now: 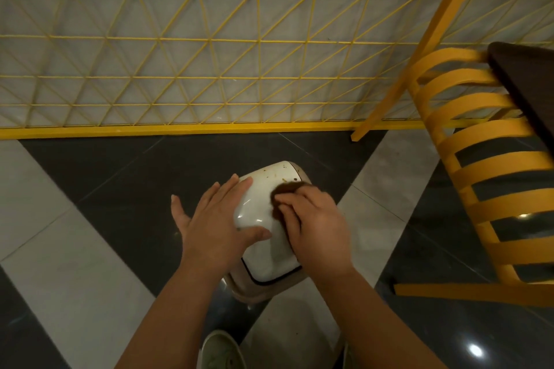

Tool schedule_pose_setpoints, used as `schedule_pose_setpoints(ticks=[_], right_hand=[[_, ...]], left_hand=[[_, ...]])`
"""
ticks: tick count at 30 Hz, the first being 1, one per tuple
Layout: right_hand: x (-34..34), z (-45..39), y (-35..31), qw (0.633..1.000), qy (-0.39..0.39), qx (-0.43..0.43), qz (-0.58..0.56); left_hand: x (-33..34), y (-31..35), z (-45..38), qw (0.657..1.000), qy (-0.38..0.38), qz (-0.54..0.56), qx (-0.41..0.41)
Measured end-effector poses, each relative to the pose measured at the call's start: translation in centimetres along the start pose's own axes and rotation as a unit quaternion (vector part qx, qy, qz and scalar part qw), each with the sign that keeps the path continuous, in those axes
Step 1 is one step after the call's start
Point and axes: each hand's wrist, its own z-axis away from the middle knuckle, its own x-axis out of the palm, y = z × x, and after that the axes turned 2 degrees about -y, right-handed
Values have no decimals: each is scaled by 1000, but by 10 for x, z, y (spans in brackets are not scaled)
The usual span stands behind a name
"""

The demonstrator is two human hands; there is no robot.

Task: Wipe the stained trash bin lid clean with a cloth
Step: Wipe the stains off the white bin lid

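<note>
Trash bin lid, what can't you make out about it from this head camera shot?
- Lid: its right part is hidden under the right hand and brown cloth.
- Left edge: covered by the left hand.
- Specks near the far edge: too small to identify.
- Bin body: hidden beneath the lid and forearms.

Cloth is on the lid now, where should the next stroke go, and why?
Probably push the dark brown cloth under the right hand forward toward the far edge of the white plastic bin lid, where brown specks still show, while the left hand lies flat on the lid, steadying it.
</note>
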Motion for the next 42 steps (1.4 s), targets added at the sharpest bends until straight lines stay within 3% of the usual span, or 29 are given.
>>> schedule_pose_setpoints(ticks=[3, 8, 14, 17, 19, 22, 26, 30, 35, 39, 42], right_hand=[[-4, -24, 3, 999, -12, 42, 19], [-10, -19, 23, 987, -5, 156, -42], [-3, -7, -3, 999, -26, -2, 20], [-8, -41, 4, 996, -24, 80, -1], [-11, -59, 17, 976, -47, 197, -79], [-17, -62, 35, 904, -98, 334, -249], [-24, -30, 42, 863, -138, 382, -300], [-18, 21, 25, 840, -143, 378, -362], [0, 50, 2, 878, -25, 337, -341], [1, 51, -5, 961, 17, 189, -200], [-1, 38, -3, 991, 24, 84, -106]], left_hand=[[0, 0, 1, 1000, -6, -2, -2], [-1, -1, 1, 1000, -15, 10, -1], [-2, 0, 0, 1000, -14, 17, -6], [-1, 0, 1, 1000, -18, 15, -3], [-2, 0, 1, 1000, -29, 8, 0], [-5, -1, -1, 999, -47, -8, 5], [-11, -10, 0, 999, -40, -29, 9], [-19, -17, 6, 999, 7, -35, -4], [-25, -13, 14, 997, -40, -63, -20], [-19, -8, 14, 996, -49, -78, -23], [-15, -5, 12, 995, -47, -80, -20]])
